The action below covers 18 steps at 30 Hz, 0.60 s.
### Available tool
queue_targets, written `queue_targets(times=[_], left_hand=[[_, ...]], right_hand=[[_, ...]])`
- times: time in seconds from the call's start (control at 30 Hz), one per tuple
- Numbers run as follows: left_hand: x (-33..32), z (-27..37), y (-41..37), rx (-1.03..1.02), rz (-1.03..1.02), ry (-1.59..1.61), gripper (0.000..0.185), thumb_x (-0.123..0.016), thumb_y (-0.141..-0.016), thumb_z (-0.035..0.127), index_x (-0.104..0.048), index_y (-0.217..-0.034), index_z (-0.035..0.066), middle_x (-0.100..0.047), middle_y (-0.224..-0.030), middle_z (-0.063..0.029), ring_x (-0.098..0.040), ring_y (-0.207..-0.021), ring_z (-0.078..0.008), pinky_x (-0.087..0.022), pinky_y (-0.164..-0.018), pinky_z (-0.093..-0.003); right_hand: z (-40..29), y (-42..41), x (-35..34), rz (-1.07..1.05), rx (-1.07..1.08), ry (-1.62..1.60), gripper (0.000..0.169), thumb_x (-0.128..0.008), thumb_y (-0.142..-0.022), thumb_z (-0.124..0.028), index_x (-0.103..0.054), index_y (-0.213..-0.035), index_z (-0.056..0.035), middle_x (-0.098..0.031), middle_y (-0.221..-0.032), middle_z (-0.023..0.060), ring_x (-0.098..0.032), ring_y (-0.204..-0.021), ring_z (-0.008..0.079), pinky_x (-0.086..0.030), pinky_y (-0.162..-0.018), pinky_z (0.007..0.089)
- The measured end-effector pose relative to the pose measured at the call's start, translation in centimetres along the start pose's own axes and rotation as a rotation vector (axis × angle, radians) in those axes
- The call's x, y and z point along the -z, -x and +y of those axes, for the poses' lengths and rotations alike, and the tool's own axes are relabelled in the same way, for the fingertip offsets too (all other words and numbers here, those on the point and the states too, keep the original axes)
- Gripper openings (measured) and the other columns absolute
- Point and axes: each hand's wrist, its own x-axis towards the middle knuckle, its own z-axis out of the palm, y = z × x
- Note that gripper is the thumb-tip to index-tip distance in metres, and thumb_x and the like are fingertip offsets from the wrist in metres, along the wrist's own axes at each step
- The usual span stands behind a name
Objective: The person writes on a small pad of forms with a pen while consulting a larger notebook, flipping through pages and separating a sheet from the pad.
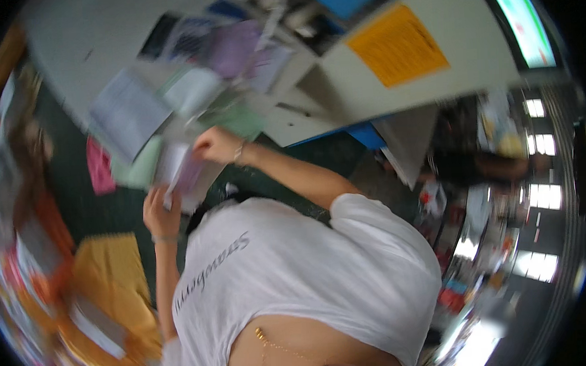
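Observation:
My left hand (161,213) is closed on a narrow white strip (173,185) at the lower end of a thin purple-and-white piece (188,171). At the upper right end of this piece is my right hand (218,145), fingers bent together; blur hides whether they grip it. Just beyond lie pale green sheets (138,166) and a grey printed sheet (130,114) at the table edge. A whitish folded piece (194,91) rests on more green material (235,119). Farther back is a purple piece (233,47) among other flat pieces.
The white table (81,40) holds an orange printed sheet (397,46) and a thin dark tool (293,108). A lit screen (520,19) stands at far right. Pink material (99,166) hangs by the table's left edge. Yellow fabric (116,276) and heaped colourful items are at left. Another person (491,166) is at right.

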Motion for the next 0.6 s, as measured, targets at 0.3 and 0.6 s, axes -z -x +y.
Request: queue_targets(times=[0.3, 0.6], left_hand=[[-0.4, 1.4, 0.2, -0.127, -0.047, -0.219, 0.055, -0.078, -0.069, 0.036, -0.057, -0.109, 0.005, -0.064, -0.100, -0.0082, -0.059, -0.093, -0.0253, -0.040, -0.082, -0.0379], [-0.1, 1.9, -0.6, -0.173, 0.086, -0.144, 0.013, -0.066, -0.080, 0.009, -0.065, -0.093, 0.008, -0.066, -0.083, -0.0047, -0.062, -0.077, -0.0227, -0.042, -0.076, -0.0347]], right_hand=[[-2.1, 0.0, -1.2, 0.116, -0.155, -0.021, 0.038, -0.080, -0.067, -0.040, -0.065, -0.066, -0.0052, -0.063, -0.062, 0.0081, -0.060, -0.058, 0.0206, -0.046, -0.057, 0.0355], [-0.6, 0.4, 0.2, 0.059, -0.093, 0.123, 0.043, -0.079, -0.066, -0.044, -0.061, -0.063, -0.0058, -0.061, -0.060, 0.0086, -0.059, -0.057, 0.0232, -0.045, -0.056, 0.0367]])
